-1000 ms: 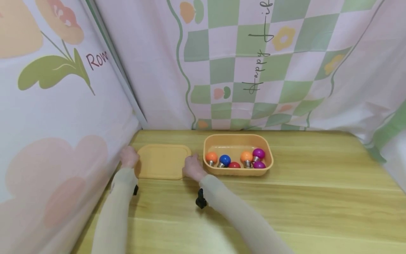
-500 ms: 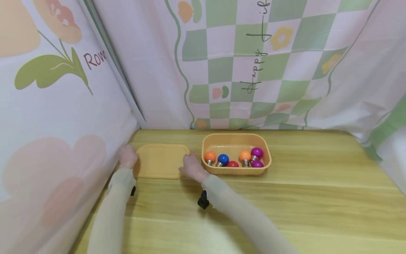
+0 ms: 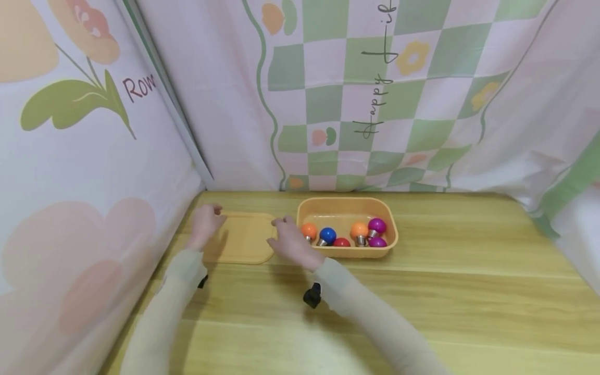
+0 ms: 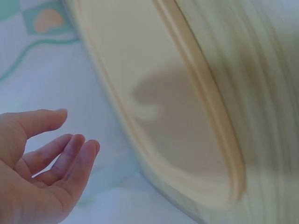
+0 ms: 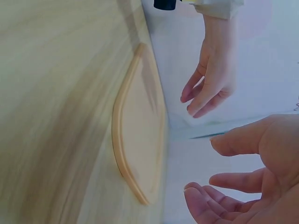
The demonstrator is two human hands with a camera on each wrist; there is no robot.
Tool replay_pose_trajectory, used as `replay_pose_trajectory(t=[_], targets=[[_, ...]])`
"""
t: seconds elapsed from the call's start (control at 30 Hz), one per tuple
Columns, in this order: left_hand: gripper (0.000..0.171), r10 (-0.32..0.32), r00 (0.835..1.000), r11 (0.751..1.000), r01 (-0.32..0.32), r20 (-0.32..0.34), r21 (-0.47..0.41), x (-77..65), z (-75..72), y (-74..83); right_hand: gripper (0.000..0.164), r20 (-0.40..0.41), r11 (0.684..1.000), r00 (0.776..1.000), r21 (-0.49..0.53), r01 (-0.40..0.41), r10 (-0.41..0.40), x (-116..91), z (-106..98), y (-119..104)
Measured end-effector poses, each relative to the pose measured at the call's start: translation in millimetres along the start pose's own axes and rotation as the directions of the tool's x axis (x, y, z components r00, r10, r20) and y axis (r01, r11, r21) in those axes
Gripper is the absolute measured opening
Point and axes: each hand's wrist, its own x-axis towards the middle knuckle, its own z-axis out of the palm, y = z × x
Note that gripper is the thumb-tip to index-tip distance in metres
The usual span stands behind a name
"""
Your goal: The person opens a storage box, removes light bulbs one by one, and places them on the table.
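A flat yellow-orange lid [image 3: 244,237] with rounded corners lies on the wooden table. My left hand [image 3: 205,224] hovers over the lid's left end, and in the left wrist view its thumb and loosely bent fingers [image 4: 84,161] stand apart with nothing between them. Beside the lid's right end is my right hand [image 3: 292,240], raised off it; the right wrist view shows its thumb [image 5: 238,139] and fingers spread apart, holding nothing. Right of that hand stands a matching open box [image 3: 347,252] with several coloured bulbs in it: orange [image 3: 359,229], blue [image 3: 328,236], red [image 3: 341,242] and purple [image 3: 377,225].
The wooden table [image 3: 450,291] reaches right and forward of the box. A checked curtain [image 3: 365,104] hangs behind the table, and a flowered cloth wall [image 3: 94,208] runs close along the left side, near my left arm.
Both hands have let go of the lid's ends. The left hand has lifted and shifted right over the lid; the right hand has drawn back slightly to the right. The lid stays on the table.
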Motion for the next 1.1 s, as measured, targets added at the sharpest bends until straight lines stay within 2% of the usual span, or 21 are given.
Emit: replay_pose_trajectory(t=[0.17,0.37,0.5,0.6,0.8,1.0,1.1], targets=[[0.037,0.091,0.996,0.993,-0.089,0.025,-0.076,-2.1,8.7,18.6,0.043,-0.038,1.000,0.999,0.003,0.024,-0.024,-5,-13,9],[0.036,0.207,0.978,0.966,-0.200,0.025,-0.161,-7.3,21.8,38.9,0.035,-0.106,0.997,0.992,-0.033,0.064,-0.067,-12,-31,26],[0.036,0.246,0.969,0.952,-0.235,0.035,-0.197,-12.7,30.9,49.5,0.032,-0.158,0.992,0.980,-0.068,0.110,-0.119,-18,-43,39],[0.037,0.280,0.959,0.941,-0.264,0.049,-0.210,-16.8,37.5,56.5,0.031,-0.169,0.990,0.976,-0.075,0.123,-0.134,-23,-51,49],[0.037,0.338,0.940,0.917,-0.317,0.052,-0.242,-23.7,48.7,71.8,0.034,-0.142,0.992,0.985,-0.088,0.086,-0.097,-31,-66,69],[0.038,0.375,0.925,0.905,-0.352,0.062,-0.238,-27.3,58.8,89.5,0.032,-0.163,0.983,0.978,-0.148,0.109,-0.133,-38,-79,87],[0.038,0.389,0.919,0.902,-0.365,0.067,-0.232,-28.9,64.2,96.2,0.032,-0.165,0.975,0.978,-0.199,0.095,-0.128,-43,-87,96]])
